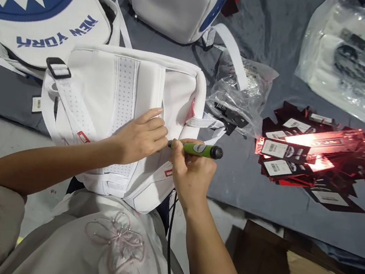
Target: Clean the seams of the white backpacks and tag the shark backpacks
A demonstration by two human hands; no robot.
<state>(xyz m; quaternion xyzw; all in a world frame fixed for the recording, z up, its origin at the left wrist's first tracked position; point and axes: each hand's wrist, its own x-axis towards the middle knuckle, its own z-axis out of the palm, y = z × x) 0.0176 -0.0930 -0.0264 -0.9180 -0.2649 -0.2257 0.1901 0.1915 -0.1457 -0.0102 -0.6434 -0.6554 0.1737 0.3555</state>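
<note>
Gripping green, black-ended pen (pixel 201 150): right hand (pixel 193 175). Left hand (pixel 143 138) curled on white bag (pixel 149 86), hold unclear. Bag across near edge of grey table (pixel 245 178), dotted strip (pixel 123 96), red labels (pixel 83 137).

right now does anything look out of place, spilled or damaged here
Nothing looks spilled or damaged. Slightly odd: a lone tag left of the white backpack, well away from the heap of tags on the right; whether it's attached to anything can't be told.
</note>
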